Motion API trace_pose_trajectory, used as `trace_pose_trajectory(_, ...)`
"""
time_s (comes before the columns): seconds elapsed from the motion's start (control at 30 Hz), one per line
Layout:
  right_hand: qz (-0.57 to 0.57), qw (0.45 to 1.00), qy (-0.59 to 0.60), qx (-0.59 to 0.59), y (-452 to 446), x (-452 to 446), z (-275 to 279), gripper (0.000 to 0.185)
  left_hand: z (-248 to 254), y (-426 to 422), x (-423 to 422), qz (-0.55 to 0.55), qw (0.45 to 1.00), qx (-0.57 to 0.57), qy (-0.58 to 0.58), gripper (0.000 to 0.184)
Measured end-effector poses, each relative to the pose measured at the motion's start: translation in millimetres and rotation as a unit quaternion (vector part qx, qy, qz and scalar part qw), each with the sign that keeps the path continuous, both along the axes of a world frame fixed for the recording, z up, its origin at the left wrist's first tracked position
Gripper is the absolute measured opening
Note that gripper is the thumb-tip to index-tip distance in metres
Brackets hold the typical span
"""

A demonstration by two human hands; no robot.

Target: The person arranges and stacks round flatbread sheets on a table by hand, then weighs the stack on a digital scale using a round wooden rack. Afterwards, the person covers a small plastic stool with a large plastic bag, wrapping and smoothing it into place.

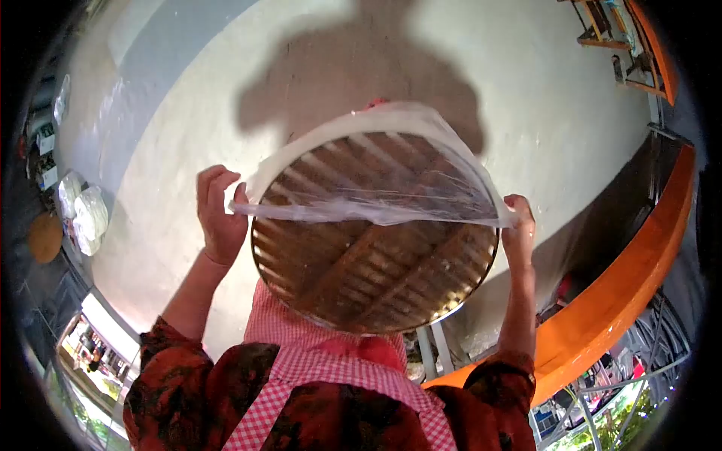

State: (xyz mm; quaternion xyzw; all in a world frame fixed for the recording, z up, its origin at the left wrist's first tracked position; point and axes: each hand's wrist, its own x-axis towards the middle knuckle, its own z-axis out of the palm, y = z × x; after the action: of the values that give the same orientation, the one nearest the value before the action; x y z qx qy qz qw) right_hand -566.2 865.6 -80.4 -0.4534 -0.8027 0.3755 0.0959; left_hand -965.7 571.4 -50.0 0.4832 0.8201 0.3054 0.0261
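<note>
A round, dark slatted tray [376, 278] with a thin shiny rim fills the middle of my view. Thin translucent sheeting [410, 116], which looks like plastic film, lies across its far half and overhangs the far rim. The sheeting's near edge stretches in a gathered band across the tray, leaving the near half bare. At the left end of that band, my left hand [222, 214] pinches the edge between thumb and fingers. My right hand [519, 225] is closed on the opposite end, beside the right rim. What supports the tray underneath is hidden.
Beyond the tray is a pale floor [556, 105] with a shadow on it. An orange curved edge [624, 308] runs along the right, with hoses and metal bars below it. White plastic bags [90, 218] sit at the left near a round brown object [45, 237].
</note>
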Motion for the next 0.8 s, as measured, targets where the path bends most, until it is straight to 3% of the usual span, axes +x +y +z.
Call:
trace_pose_trajectory(0.03, -0.055, 0.994, 0.034, -0.091, -13, 23, -14, 0.026, -5, -14, 8, 0.013, 0.998, 0.008, -0.054, 0.015)
trace_pose_trajectory(0.07, -0.129, 0.975, 0.049, -0.177, -29, 54, -42, 0.023, -11, -31, 24, 0.086, 0.979, -0.005, -0.185, 0.006)
trace_pose_trajectory(0.1, -0.177, 0.855, 0.321, -0.367, -53, 79, -59, 0.034, -12, -43, 39, 0.200, 0.931, -0.014, -0.304, 0.009)
trace_pose_trajectory(0.13, -0.306, 0.808, 0.308, -0.398, -88, 74, -40, 0.044, -10, -49, 44, 0.254, 0.895, 0.002, -0.368, 0.010)
trace_pose_trajectory(0.17, -0.374, 0.809, 0.201, -0.407, -116, 124, -92, 0.045, -8, -51, 47, 0.305, 0.851, 0.021, -0.427, 0.011)
trace_pose_trajectory(0.2, -0.330, 0.831, 0.195, -0.404, -139, 109, -74, 0.040, -1, -53, 52, 0.307, 0.830, 0.046, -0.463, 0.012)
trace_pose_trajectory(0.23, -0.322, 0.858, 0.219, -0.334, -168, 112, -82, 0.037, -3, -59, 55, 0.280, 0.864, 0.039, -0.416, 0.010)
trace_pose_trajectory(0.27, -0.321, 0.885, 0.174, -0.287, -200, 126, -95, 0.035, 4, -60, 54, 0.191, 0.945, 0.007, -0.264, 0.008)
trace_pose_trajectory(0.3, -0.246, 0.938, 0.089, -0.229, -224, 114, -84, 0.036, 11, -63, 46, 0.092, 0.990, -0.026, -0.104, 0.007)
trace_pose_trajectory(0.33, -0.368, 0.841, 0.126, -0.375, -255, 137, -107, 0.033, 26, -62, 46, 0.062, 0.994, -0.028, -0.081, 0.008)
trace_pose_trajectory(0.37, -0.432, 0.777, 0.201, -0.411, -278, 123, -93, 0.029, 34, -63, 47, 0.059, 0.994, -0.035, -0.088, 0.008)
trace_pose_trajectory(0.4, -0.161, 0.955, 0.075, -0.238, -292, 113, -78, 0.023, 40, -62, 49, 0.046, 0.995, -0.017, -0.086, 0.009)
trace_pose_trajectory(0.43, -0.170, 0.930, 0.074, -0.318, -311, 113, -77, 0.020, 44, -61, 50, 0.035, 0.996, 0.002, -0.085, 0.011)
trace_pose_trajectory(0.5, -0.258, 0.793, 0.071, -0.548, -338, 101, -60, 0.017, 42, -63, 43, -0.005, 0.995, -0.011, -0.095, 0.014)
trace_pose_trajectory(0.6, -0.312, 0.646, 0.150, -0.680, -345, 92, 16, 0.012, 44, -69, 34, -0.037, 0.988, -0.050, -0.140, 0.017)
trace_pose_trajectory(0.67, -0.219, 0.629, 0.071, -0.743, -335, 104, 59, 0.011, 61, -56, 29, -0.045, 0.983, -0.049, -0.169, 0.019)
trace_pose_trajectory(0.77, -0.347, 0.586, 0.223, -0.697, -367, 130, 69, 0.013, 68, -50, 10, -0.123, 0.984, -0.060, -0.116, 0.020)
trace_pose_trajectory(0.8, -0.429, 0.577, 0.137, -0.681, -349, 101, 87, 0.024, 57, -50, 2, -0.135, 0.981, -0.068, -0.119, 0.021)
